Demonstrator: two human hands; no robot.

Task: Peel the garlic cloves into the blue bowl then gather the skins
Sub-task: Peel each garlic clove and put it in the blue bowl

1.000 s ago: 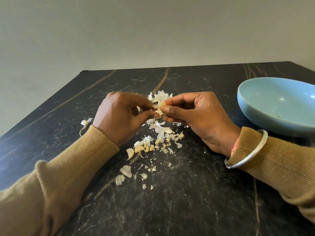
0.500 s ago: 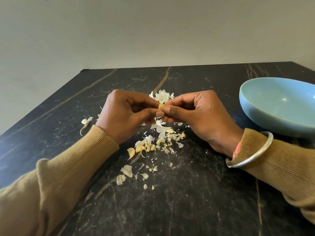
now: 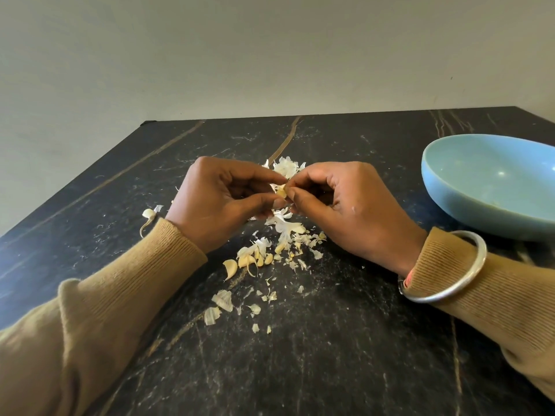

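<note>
1. Above table [image 3: 330,370] centre: garlic clove [image 3: 280,193], pinched from both sides; long axis too hidden to tell.
2. Left hand [image 3: 222,205]: fingers curled, gripping garlic clove.
3. Right hand [image 3: 345,208]: fingers pinching garlic clove; nearer to blue bowl [image 3: 468,211].
4. Blue bowl: well apart, rightward of garlic clove.
5. Skins [image 3: 283,232]: scattered beneath both hands.

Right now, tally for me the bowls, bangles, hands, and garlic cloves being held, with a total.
blue bowl: 1
silver bangle: 1
hands, left hand and right hand: 2
garlic clove pinched between both hands: 1
Total: 5
</note>
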